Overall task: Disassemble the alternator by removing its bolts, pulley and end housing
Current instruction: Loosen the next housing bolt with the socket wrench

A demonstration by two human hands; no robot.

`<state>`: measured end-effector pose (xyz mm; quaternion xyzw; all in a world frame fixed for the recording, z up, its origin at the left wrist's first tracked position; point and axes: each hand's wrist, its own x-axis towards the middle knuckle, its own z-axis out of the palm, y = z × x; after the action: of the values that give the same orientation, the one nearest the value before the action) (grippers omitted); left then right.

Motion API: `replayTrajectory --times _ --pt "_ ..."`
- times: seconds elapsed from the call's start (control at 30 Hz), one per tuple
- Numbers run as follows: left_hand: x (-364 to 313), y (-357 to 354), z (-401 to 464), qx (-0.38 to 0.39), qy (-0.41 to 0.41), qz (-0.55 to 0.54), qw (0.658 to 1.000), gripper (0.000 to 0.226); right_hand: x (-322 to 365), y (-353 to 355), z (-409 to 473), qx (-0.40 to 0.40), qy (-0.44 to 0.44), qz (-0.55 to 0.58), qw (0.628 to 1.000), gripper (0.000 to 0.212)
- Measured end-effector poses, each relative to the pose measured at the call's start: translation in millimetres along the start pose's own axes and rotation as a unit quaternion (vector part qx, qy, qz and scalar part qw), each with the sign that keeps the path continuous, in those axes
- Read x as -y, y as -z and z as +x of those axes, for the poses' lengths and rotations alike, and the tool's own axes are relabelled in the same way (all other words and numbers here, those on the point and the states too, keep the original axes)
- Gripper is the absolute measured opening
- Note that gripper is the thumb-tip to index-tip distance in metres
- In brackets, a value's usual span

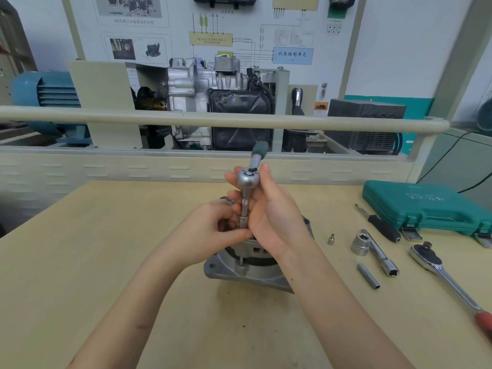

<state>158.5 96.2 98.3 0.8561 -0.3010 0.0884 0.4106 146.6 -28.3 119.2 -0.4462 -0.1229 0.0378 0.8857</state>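
Both forearms reach in over the worktop (106, 235). Left hand (213, 227) pinches the ratchet's (246, 178) extension low down; right hand (269, 211) curls its grip round the ratchet head and shaft. Alternator (247, 267) stands beneath them, mid-worktop. Loose sockets (368, 275), a second ratchet (439, 270) and a green case (426, 209) lie right.
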Motion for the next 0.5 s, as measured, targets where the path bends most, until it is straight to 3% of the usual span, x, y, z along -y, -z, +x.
replayTrajectory --times 0.23,0.5 --pt "0.9 0.4 -0.2 -0.012 -0.002 0.004 1.0 0.026 -1.1 2.4 -3.9 0.014 0.054 0.054 0.997 0.017" --pt "-0.1 0.3 0.0 -0.002 -0.003 -0.001 1.0 0.022 -2.2 -1.0 0.3 -0.015 0.018 0.004 1.0 0.035"
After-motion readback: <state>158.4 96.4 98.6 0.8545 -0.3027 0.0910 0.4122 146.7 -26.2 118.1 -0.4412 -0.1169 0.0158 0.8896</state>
